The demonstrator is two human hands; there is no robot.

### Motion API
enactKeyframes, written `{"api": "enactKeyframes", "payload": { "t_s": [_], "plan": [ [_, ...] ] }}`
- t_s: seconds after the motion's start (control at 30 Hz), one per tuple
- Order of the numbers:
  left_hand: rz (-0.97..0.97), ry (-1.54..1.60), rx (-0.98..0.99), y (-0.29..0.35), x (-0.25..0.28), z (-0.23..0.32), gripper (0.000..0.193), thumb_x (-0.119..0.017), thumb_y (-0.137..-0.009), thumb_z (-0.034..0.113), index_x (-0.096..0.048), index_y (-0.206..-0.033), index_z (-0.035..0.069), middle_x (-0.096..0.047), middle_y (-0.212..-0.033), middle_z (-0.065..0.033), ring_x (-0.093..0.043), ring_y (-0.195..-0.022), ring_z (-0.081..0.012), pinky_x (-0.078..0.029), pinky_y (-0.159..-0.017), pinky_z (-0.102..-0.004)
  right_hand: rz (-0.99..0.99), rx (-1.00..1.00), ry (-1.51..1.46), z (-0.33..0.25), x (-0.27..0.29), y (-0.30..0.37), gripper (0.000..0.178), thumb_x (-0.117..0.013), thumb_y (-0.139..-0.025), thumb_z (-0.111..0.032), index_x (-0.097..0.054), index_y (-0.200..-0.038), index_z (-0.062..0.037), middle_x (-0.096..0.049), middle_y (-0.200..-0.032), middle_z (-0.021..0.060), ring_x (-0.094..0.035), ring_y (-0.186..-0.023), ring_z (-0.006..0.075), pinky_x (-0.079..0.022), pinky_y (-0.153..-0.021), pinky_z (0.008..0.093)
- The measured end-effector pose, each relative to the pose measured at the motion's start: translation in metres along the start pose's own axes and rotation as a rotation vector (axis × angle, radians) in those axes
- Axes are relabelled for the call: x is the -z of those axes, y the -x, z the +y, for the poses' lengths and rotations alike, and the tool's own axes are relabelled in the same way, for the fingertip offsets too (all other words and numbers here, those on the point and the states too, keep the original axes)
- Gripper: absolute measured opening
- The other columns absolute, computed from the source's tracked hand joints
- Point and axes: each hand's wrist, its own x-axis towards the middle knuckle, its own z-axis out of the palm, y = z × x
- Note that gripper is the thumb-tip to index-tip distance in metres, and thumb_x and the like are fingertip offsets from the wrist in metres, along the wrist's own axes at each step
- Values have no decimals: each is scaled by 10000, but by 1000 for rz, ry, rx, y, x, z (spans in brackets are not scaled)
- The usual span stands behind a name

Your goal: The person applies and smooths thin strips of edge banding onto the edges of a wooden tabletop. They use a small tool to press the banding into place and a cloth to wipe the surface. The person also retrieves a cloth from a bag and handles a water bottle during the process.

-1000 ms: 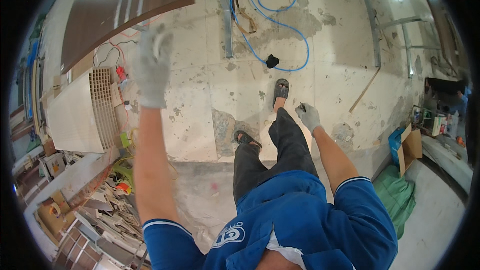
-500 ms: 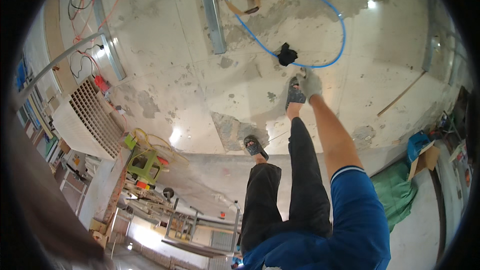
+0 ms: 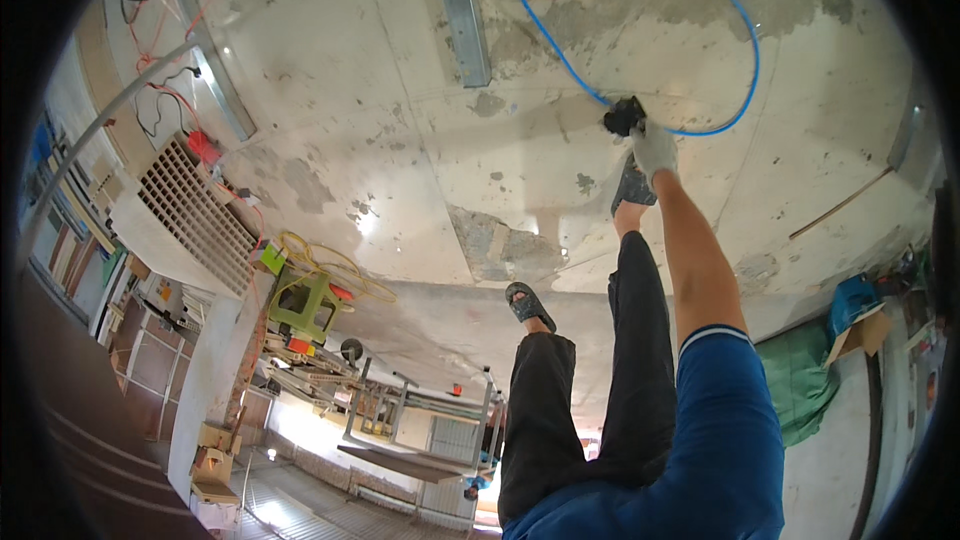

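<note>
Right hand (image 3: 656, 150): now up against the black bundle (image 3: 625, 117), just short of it earlier; looks partly curled, grip unclear.
Left hand: out of view, state unknown.
Black bundle: on or against the blue hose (image 3: 753, 60), beyond the right sandal (image 3: 632, 192).
Progress: reach seems done; no clear lift shows.

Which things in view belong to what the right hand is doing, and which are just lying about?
Likely in use:
- gloved right hand
- black bundle at its fingers
- blue hose beside the bundle, possibly

Apparently lying about:
- metal bar
- green sheet
- wooden strip
</note>
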Motion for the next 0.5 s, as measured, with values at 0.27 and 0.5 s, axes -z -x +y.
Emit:
{"api": "enactKeyframes", "payload": {
  "t_s": [0.27, 0.5],
  "plan": [
    [129, -3, -65, 35, 19, 11, 1016, -699, -825, 589, -332, -1580, 16, -297, -1614, -286, -282, -1504, -455, -228, -1212, -578, 30, 130, -422, 23, 78, 99, 313, -677, -925, -287, -696, -1131, -52, -727, -1004, 247, -697, -972, 426, -540, -837, 479],
    [272, -31, -116, 63, 28, 15, 1098, -731, -803, 675, -320, -1586, 24, -275, -1615, -306, -270, -1503, -481, -229, -1205, -603, 303, 181, -640, 22, 114, 234, 291, -683, -954, -220, -688, -1122, 19, -737, -871, 175, -714, -739, 257, -536, -662, 386]
  ]
}}
